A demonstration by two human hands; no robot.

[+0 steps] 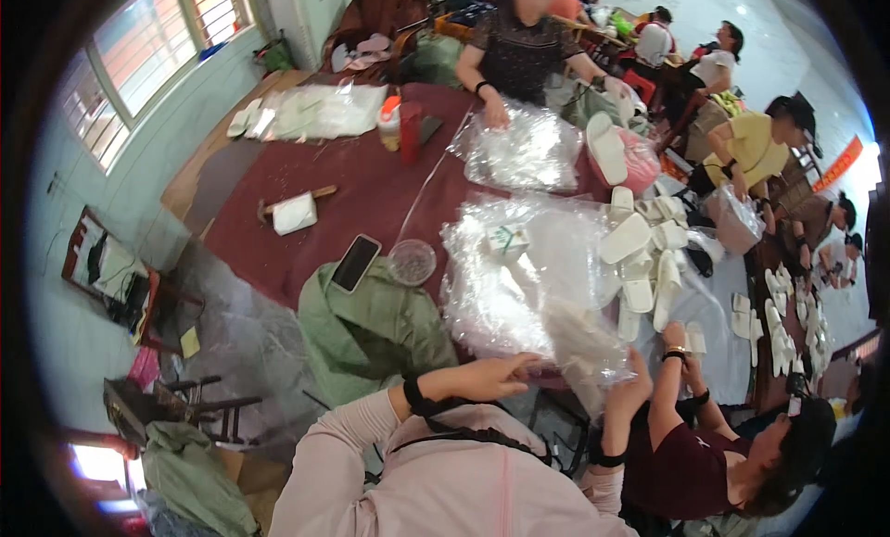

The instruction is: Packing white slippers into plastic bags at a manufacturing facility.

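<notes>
In front of me, a clear plastic bag [586, 347] hangs over the near edge of the table, its mouth toward my body. The fingers of my left hand [487, 378] are pressed together at its left edge. My right hand [629, 393] pinches its right side, thumb and fingers closed on the film. Beyond it lies a shiny pile of clear plastic bags [487, 282], with a small white-and-green box [508, 240] on top. Just right of the pile, white slippers [640, 250] are heaped loosely. Whether anything is inside the held bag, I cannot tell.
A phone [356, 264], a round clear tub [412, 262] and green cloth [371, 328] lie left of the bags. Farther off are a hammer [298, 200] and a red cup [410, 138]. Co-workers sit across [524, 50] and close at right [695, 467].
</notes>
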